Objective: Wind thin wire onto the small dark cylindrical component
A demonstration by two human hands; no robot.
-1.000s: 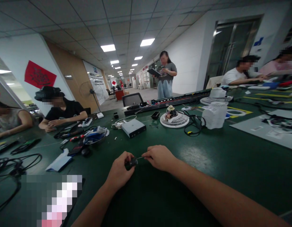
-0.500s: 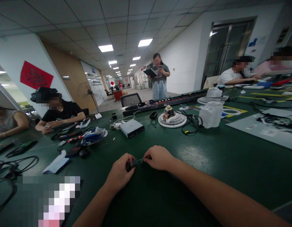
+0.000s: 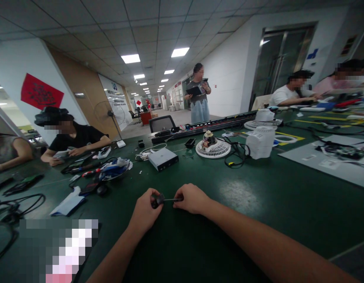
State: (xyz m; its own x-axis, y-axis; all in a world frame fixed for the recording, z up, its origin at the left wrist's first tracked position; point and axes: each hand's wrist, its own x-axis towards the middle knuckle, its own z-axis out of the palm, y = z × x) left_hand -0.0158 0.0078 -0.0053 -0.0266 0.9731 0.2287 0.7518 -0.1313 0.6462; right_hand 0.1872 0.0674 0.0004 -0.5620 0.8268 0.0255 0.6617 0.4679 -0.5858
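Note:
My left hand is closed around a small black part just above the green table. A thin grey pin or shaft sticks out of that part to the right. My right hand pinches the other end of it, fingers curled. Both hands sit close together near the table's front middle. What exactly the black part is I cannot make out.
A silver box, a white fan grille and a white fan body lie farther back. Cables, a black mouse and a white cloth sit at the left. Other people are seated around the table; one person stands behind.
My hands drifted slightly left and apart, so more of the thin shaft shows between them. The view shifted a little; the standing person turned.

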